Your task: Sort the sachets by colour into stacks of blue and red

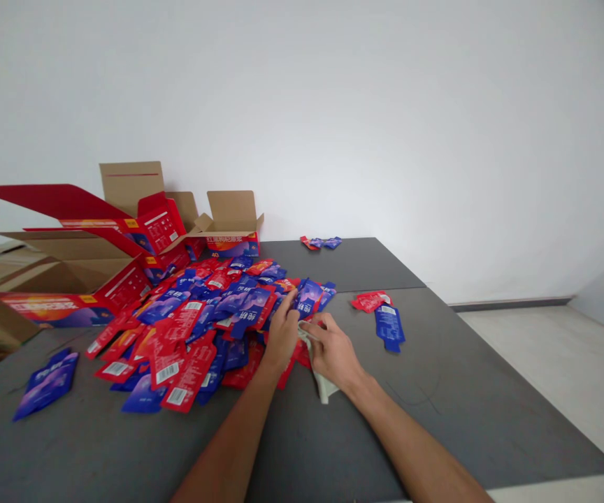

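Observation:
A large heap of red and blue foil pouches (176,328) lies on the dark table. My left hand (281,332) is at the heap's right edge, its index finger stretched along a blue pouch (310,293) and its other fingers closed at the pouch's lower part. Close beside it, my right hand (333,353) pinches a pale cloth (326,388) that hangs below the fingers. The cloth's upper end is against the pouch, and the fingers partly hide where they meet.
Open red cartons (124,293) stand at the left, and a smaller open carton (233,244) is at the back. Several pouches (389,327) lie right of my hands, a few (321,242) at the far edge, and one blue pouch (47,383) at front left. A white wall rises behind the table (438,419).

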`<state>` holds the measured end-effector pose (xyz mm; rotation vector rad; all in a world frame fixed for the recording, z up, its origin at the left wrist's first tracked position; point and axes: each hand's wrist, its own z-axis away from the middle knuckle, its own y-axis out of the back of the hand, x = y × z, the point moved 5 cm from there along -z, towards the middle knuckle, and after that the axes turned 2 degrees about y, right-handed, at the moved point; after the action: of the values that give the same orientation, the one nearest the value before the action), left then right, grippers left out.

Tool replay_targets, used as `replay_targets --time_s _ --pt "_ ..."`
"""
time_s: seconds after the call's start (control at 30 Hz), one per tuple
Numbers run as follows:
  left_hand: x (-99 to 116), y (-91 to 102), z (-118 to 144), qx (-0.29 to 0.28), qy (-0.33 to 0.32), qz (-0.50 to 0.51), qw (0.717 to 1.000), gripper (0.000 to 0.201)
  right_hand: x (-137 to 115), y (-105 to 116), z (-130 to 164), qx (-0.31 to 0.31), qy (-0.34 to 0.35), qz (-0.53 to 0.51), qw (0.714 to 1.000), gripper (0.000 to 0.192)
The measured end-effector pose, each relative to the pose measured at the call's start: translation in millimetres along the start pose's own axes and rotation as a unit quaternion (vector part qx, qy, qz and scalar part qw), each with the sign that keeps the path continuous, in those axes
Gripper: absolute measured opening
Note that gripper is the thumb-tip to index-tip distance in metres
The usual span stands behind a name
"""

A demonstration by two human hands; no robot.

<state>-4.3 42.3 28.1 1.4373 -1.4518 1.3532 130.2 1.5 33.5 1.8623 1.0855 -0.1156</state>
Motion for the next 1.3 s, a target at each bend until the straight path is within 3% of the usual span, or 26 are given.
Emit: replay_targets --time_s 0.07,0.17,0.27,0.4,0.53,0.77,0.93,1.07,1.2,1.3 --pt "2 0.4 1 0.000 -0.059 -0.098 0.993 0.048 5 -1 0 0.006 -0.020 0.007 1.000 0.042" --pt "-4 -1.2 3 -0.016 -0.117 -0.259 0.959 0.047 12 -1 0 0.023 -0.045 0.023 0.998 0.040" --pt "-15 -1.3 4 -0.022 -0.120 -0.397 0.910 0.038 19 -1 -1 0.050 -0.059 0.040 0.996 0.038" --pt "-20 -5.2 8 -0.010 -0.120 -0.477 0.871 0.032 30 7 0 0.070 -0.084 0.074 0.991 0.033" --pt "-15 -23.4 16 -0.011 -0.148 -0.456 0.878 0.031 43 23 -1 0.059 -0.110 0.099 0.987 0.028" --pt "-21 -87.8 25 -0.113 -0.161 -0.368 0.909 0.029 90 69 13 0.071 -0.156 0.125 0.977 0.022" --pt "-39 -150.8 27 -0.194 -0.129 -0.346 0.909 0.030 138 111 43 0.079 -0.261 0.148 0.951 0.029" --pt "-61 -189.5 30 -0.230 -0.062 -0.355 0.904 0.034 169 129 62 0.067 -0.367 0.065 0.926 0.026" --pt "-76 -201.5 33 -0.248 -0.011 -0.370 0.895 0.038 182 127 69 0.050 -0.416 -0.058 0.906 0.027" --pt "-84 -196.9 31 -0.249 0.034 -0.326 0.911 0.042 181 119 70 0.051 -0.444 -0.120 0.886 0.031"
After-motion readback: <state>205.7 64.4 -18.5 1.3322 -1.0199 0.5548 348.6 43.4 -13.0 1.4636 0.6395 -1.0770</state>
